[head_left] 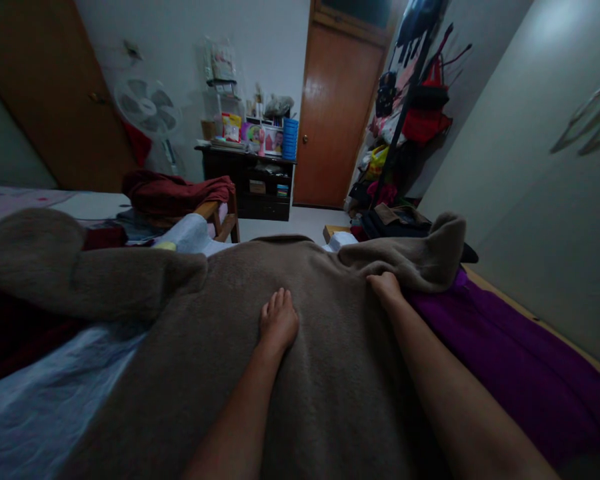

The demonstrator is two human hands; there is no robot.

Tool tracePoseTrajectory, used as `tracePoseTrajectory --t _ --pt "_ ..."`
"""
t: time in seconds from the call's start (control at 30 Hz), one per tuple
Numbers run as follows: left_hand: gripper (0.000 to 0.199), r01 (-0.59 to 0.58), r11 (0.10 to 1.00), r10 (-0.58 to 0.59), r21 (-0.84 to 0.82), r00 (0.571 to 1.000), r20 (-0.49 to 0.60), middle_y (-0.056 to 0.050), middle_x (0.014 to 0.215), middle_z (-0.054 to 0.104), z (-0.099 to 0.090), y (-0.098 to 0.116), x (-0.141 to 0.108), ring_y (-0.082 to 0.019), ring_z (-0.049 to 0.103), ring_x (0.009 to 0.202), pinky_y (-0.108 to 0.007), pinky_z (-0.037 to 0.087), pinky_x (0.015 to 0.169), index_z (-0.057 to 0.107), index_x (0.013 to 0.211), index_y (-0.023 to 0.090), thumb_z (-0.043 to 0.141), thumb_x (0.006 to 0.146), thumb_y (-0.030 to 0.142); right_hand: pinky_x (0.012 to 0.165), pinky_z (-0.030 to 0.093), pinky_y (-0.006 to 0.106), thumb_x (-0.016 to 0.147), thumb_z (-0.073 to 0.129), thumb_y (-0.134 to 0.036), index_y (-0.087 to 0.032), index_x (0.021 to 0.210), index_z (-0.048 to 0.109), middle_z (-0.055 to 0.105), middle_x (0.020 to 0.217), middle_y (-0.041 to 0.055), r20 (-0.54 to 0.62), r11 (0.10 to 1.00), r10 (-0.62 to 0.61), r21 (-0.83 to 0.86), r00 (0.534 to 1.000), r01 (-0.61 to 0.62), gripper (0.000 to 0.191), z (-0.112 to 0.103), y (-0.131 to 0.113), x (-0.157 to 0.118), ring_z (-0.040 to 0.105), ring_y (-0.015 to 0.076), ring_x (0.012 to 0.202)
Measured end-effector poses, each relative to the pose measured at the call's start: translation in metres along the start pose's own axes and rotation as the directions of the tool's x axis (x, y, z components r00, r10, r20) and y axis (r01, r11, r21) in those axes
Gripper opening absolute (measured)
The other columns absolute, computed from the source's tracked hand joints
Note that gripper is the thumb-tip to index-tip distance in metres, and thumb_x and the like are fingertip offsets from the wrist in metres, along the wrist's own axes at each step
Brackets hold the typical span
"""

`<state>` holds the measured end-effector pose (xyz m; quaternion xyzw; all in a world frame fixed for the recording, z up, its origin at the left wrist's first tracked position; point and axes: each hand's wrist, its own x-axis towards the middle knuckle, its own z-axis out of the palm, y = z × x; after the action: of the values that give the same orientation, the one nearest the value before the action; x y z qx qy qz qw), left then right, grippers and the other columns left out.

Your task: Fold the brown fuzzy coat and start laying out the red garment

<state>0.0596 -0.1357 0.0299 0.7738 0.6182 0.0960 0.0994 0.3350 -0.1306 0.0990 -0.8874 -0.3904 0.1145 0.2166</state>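
Left hand (279,320) palm-down on brown coat (330,347), right hand (387,288) pinching it

The brown coat (325,347) is of matt, short-napped plush cloth, the purple cover (505,353) of flatter matt cloth, and the pale sheet (60,400) of creased cloth, while the door (335,113) shows smooth, glossy wood and the bag (280,105) crinkled, translucent plastic.

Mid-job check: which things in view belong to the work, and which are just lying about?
In the work:
brown garment
left hand, resting on it
right hand, curled on it

Just about:
purple cloth
rust-red cloth
fan
red bag
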Motion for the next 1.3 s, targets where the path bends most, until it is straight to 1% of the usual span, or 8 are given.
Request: tracePoseTrajectory --t 0.1,0.23,0.57,0.7,0.8,0.93,1.1,1.3 --pt "0.054 -0.003 1.0 0.003 -0.014 1.0 0.005 -0.011 0.156 0.032 0.002 -0.001 0.001 -0.023 0.03 0.142 -0.04 0.027 0.114 0.037 0.146 0.014 0.032 0.093 0.023 0.07 0.052 0.025 0.084 0.053 -0.029 -0.003 0.115 0.065 0.071 0.101 0.0171 0.0 1.0 -0.001 0.018 1.0 0.001 0.042 0.001 0.004 0.003 0.069 0.0229 0.087" --pt "0.054 -0.005 1.0 0.005 -0.017 1.0 0.004 -0.012 0.156 0.032 0.004 -0.003 0.002 -0.023 0.03 0.143 -0.04 0.026 0.114 0.036 0.146 0.014 0.032 0.093 0.022 0.08 0.05 0.023 0.085 0.054 -0.024 -0.007 0.119 0.064 0.069 0.112 0.015 -0.001 0.998 -0.059 -0.027 0.998 0.059 0.04 0.001 0.009 0.002 0.067 0.0221 0.099" --pt "0.054 -0.013 1.0 0.013 -0.006 1.0 -0.018 -0.012 0.155 0.034 0.004 -0.003 0.002 -0.022 0.031 0.142 -0.039 0.027 0.114 0.038 0.145 0.013 0.031 0.093 0.022 0.088 0.049 0.037 0.084 0.06 -0.042 -0.015 0.109 0.07 0.067 0.114 0.0173 0.078 0.942 -0.069 -0.322 0.995 0.091 0.038 -0.024 -0.003 -0.029 0.063 0.0303 0.109" --pt "0.054 -0.018 1.0 0.018 0.006 0.999 -0.034 -0.011 0.154 0.035 0.008 -0.003 0.003 -0.023 0.032 0.141 -0.039 0.028 0.113 0.039 0.145 0.013 0.033 0.092 0.023 0.087 0.048 0.041 0.085 0.058 -0.038 -0.015 0.115 0.065 0.063 0.12 0.018 0.065 0.852 -0.189 -0.485 0.98 0.196 0.038 -0.03 -0.019 -0.052 0.06 0.0329 0.11" --pt "0.054 -0.02 1.0 0.02 0.005 0.999 -0.037 -0.011 0.154 0.035 0.008 -0.003 0.003 -0.023 0.032 0.141 -0.039 0.028 0.113 0.039 0.145 0.014 0.033 0.092 0.023 0.091 0.044 0.042 0.091 0.048 -0.031 -0.013 0.112 0.065 0.062 0.119 0.0201 -0.003 0.788 -0.41 -0.504 0.912 0.353 0.032 -0.011 -0.038 -0.066 0.057 0.0328 0.113" --pt "0.053 -0.018 1.0 0.018 -0.004 1.0 -0.026 -0.012 0.155 0.034 0.005 -0.003 0.002 -0.023 0.031 0.142 -0.04 0.028 0.113 0.038 0.145 0.015 0.033 0.093 0.022 0.102 0.036 0.033 0.095 0.043 -0.03 -0.014 0.131 0.053 0.053 0.138 0.0156 0.178 0.754 -0.562 -0.291 0.808 0.588 0.04 0.043 -0.063 -0.067 0.048 0.0238 0.127" --pt "0.054 -0.027 1.0 0.027 -0.009 1.0 -0.015 -0.012 0.155 0.034 0.003 -0.003 0.001 -0.023 0.032 0.142 -0.04 0.027 0.114 0.038 0.145 0.013 0.033 0.093 0.023 0.113 0.024 0.037 0.097 0.038 -0.038 -0.009 0.143 0.039 0.034 0.153 0.0153 0.232 0.841 -0.443 -0.228 0.866 0.491 0.054 0.098 -0.067 -0.049 0.029 0.0239 0.142" --pt "0.055 -0.018 1.0 0.018 -0.011 1.0 -0.003 -0.01 0.155 0.033 0.003 -0.003 0.001 -0.023 0.031 0.142 -0.04 0.028 0.114 0.037 0.146 0.013 0.033 0.093 0.023 0.113 0.022 0.043 0.095 0.039 -0.042 -0.006 0.143 0.04 0.031 0.154 0.0181 0.206 0.877 -0.364 -0.254 0.908 0.409 0.06 0.118 -0.062 -0.034 0.025 0.0292 0.143"
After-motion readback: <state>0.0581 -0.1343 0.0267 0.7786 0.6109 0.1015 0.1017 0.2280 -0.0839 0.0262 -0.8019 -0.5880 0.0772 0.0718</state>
